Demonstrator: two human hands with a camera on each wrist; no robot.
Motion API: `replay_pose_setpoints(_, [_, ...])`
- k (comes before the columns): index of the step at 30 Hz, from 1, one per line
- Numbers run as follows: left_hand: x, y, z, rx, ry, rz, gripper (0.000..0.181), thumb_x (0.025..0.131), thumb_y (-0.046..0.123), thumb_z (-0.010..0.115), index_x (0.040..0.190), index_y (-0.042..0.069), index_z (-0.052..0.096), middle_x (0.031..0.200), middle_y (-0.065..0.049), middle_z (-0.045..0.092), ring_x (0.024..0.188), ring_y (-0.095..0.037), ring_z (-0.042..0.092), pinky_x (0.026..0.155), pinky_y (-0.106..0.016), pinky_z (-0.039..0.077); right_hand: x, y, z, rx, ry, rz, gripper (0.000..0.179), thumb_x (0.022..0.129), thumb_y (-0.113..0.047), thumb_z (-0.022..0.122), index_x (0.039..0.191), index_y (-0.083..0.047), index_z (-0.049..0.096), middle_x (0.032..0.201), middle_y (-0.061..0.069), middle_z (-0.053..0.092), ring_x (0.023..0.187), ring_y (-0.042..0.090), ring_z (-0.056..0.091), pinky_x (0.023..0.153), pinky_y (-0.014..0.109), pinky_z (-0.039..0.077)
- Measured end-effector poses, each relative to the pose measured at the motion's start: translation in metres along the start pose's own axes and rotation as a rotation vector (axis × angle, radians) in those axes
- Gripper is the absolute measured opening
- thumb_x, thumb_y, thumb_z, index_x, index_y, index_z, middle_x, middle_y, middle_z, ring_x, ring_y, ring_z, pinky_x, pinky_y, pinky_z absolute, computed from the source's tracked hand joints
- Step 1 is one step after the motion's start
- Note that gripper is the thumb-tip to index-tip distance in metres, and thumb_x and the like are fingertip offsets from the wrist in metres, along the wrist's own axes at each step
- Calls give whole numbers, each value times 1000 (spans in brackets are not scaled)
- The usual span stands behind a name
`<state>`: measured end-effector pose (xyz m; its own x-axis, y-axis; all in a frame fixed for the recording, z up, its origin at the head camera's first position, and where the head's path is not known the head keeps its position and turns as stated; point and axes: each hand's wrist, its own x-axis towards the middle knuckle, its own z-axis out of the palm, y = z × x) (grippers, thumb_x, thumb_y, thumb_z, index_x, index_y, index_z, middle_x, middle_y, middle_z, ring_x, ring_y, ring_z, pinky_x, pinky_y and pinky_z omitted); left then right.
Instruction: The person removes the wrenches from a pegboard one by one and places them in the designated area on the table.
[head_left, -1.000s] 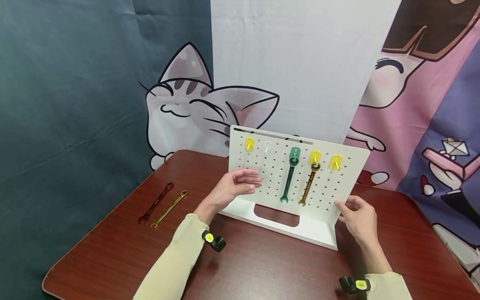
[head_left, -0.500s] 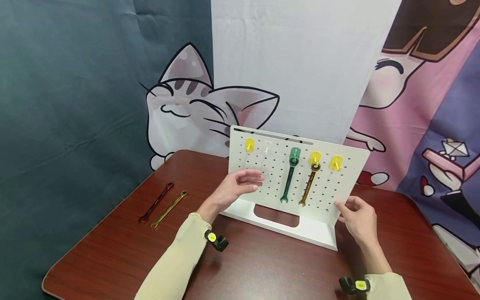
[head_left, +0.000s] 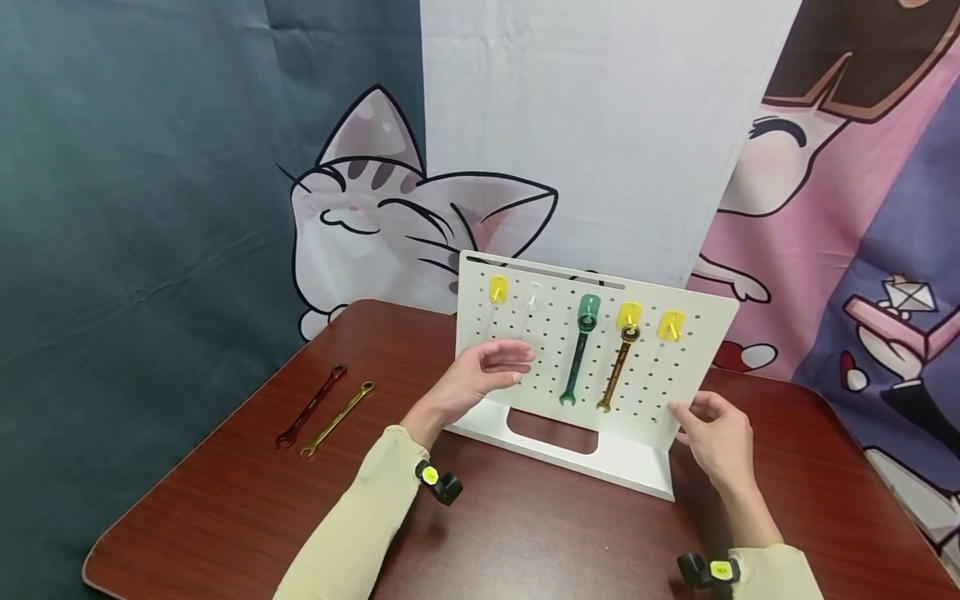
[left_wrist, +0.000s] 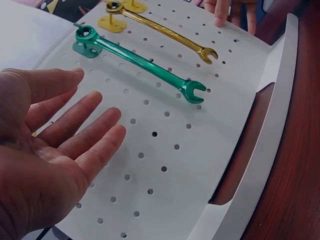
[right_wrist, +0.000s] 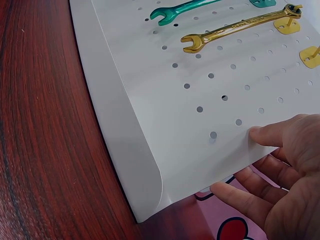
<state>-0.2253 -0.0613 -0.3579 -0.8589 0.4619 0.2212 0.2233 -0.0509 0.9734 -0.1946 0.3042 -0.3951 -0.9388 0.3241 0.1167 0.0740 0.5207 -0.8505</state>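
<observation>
A white pegboard stand (head_left: 645,392) stands on the table. On its hooks hang a green combination wrench (head_left: 576,367) and a gold combination wrench (head_left: 617,375), open ends down. My left hand (head_left: 483,377) is before the board's left part, fingers extended and holding nothing; in the left wrist view the green wrench is beyond the fingertips. My right hand (head_left: 716,437) holds the board's right edge, thumb on the front face and fingers behind, as the right wrist view shows. A red wrench (head_left: 311,406) and a yellow wrench (head_left: 337,419) lie on the table to the left.
Two yellow hooks (head_left: 498,290) and a clear hook (head_left: 534,297) on the board bear nothing. The brown table (head_left: 525,533) has a rounded left edge. Behind it hangs a cloth backdrop (head_left: 600,125) with a cartoon cat.
My left hand has moved slightly to the right across the front of the board. The right hand, the board and the wrenches have stayed in place.
</observation>
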Motion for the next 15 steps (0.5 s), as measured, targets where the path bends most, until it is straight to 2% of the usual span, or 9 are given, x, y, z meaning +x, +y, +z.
replay_pose_setpoints(6, [3,-1,5,0,-12,-14,52,102,-3,62,152,-3,50,151,-27,57,142,-42,56,114,-37,53,-1,0,0,-4,1,2,41,101,-27,73,128,2,65,114,22,70,80,15,72,68,24,64])
replay_pose_setpoints(12, [4,0,9,2,-25,-20,52,102,-3,61,153,-3,49,152,-27,56,142,-43,55,114,-38,52,-2,-1,1,-8,5,2,38,101,-26,72,128,0,66,116,22,70,78,9,70,66,20,63])
replay_pose_setpoints(15, [6,0,11,9,-31,-19,52,102,-3,61,153,-2,49,153,-26,56,142,-43,55,115,-39,52,-2,-1,1,-6,7,-1,38,101,-26,72,129,0,66,117,22,70,80,14,73,66,20,63])
